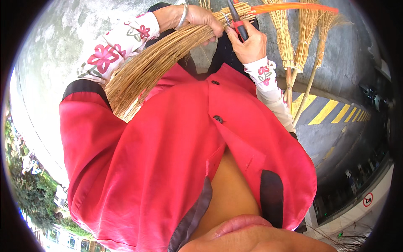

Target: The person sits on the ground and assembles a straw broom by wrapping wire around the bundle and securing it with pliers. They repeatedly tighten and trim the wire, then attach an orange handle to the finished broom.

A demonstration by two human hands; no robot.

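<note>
A long bundle of dry straw (163,54) lies slantwise across my lap, its loose ends beside my left sleeve. My left hand (203,20), with a silver bangle at the wrist, is closed around the bundle near its upper end. A thin wire loop (225,18) circles the straw just beyond those fingers. My right hand (250,45) grips a pair of pliers (240,27) with black and red handles, against the bundle by the wire. The pliers' jaws are not clear. An orange strip (298,6) stretches rightward from behind the bundle's end.
Three straw brooms stand to the right: a thick one (283,38), a middle one (305,35) and a thinner one (322,38). Yellow-and-black stripes (325,112) mark the grey ground beyond their handles. My red jacket (168,147) fills the middle.
</note>
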